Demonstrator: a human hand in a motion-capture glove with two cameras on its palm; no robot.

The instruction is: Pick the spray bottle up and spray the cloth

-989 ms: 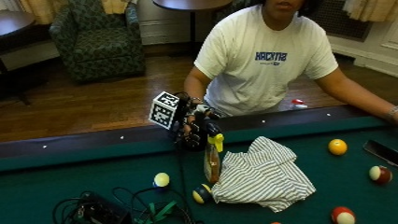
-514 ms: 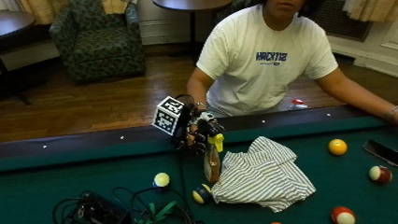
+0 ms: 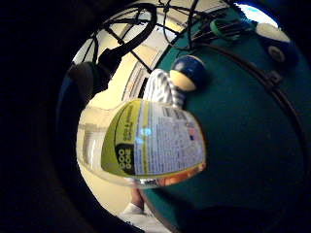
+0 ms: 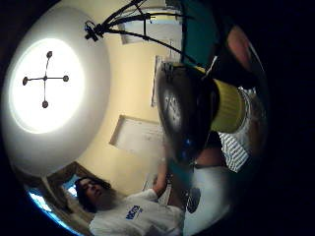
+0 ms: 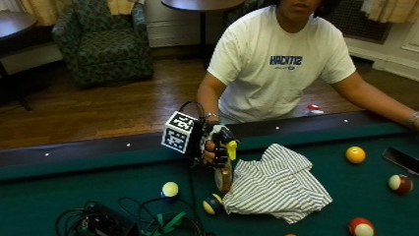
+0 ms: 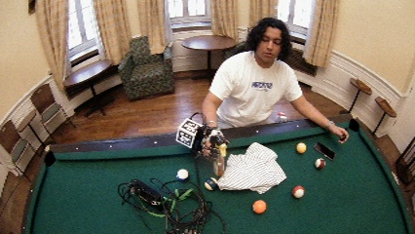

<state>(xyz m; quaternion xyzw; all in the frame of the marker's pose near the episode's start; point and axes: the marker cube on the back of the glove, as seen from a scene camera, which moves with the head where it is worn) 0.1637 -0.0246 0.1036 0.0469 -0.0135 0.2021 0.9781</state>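
A person stands behind a pool table. The gloved right hand grips the neck of a clear spray bottle with a yellow nozzle, holding it upright just above the felt. A striped white cloth lies crumpled right beside the bottle, on its nozzle side. In the little finger side palm view the bottle's labelled body fills the middle, with the cloth behind it. The thumb side palm view shows the yellow collar close to the palm.
A blue-striped ball lies against the cloth's near corner, a yellow-white ball to its left. Cables and a black box crowd the near left felt. More balls and a phone lie at the right.
The gloved hand with the bottle has shifted slightly to the right, closer to the cloth. The cloth and balls have stayed put.
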